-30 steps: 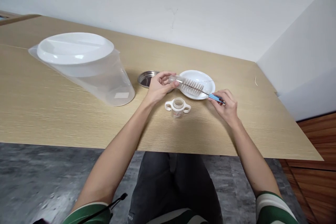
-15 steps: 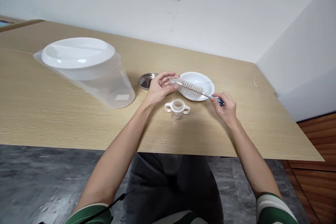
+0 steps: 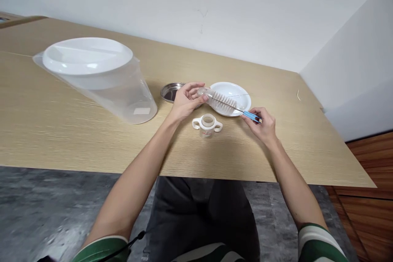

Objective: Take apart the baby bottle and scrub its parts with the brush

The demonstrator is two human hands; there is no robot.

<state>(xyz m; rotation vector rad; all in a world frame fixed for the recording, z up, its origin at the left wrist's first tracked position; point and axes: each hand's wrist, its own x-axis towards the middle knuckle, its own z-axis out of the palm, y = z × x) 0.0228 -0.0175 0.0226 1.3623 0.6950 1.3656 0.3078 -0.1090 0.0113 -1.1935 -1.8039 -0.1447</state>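
Observation:
In my left hand [image 3: 187, 101] is a clear domed cap [image 3: 203, 92], pinched between thumb and fingers. My right hand [image 3: 262, 125] grips the blue handle of a bottle brush [image 3: 225, 102]. Its white bristles point left, with the tip at or just inside the cap's mouth; exactly how deep I cannot tell. Both are held above the front of a white bowl [image 3: 244, 98]. A small baby bottle [image 3: 207, 127] with two white side handles stands upright and uncapped on the table, below and between my hands.
A large translucent pitcher [image 3: 106, 86] with a white lid stands to the left. Behind my left hand lies a round metal tray [image 3: 168, 92], partly hidden. A thin pale strip [image 3: 298, 95] lies at the right of the wooden table [image 3: 92, 147], near the wall.
The fingers of my right hand have shifted on the brush, so more of the blue handle shows. My left hand keeps the cap in nearly the same place.

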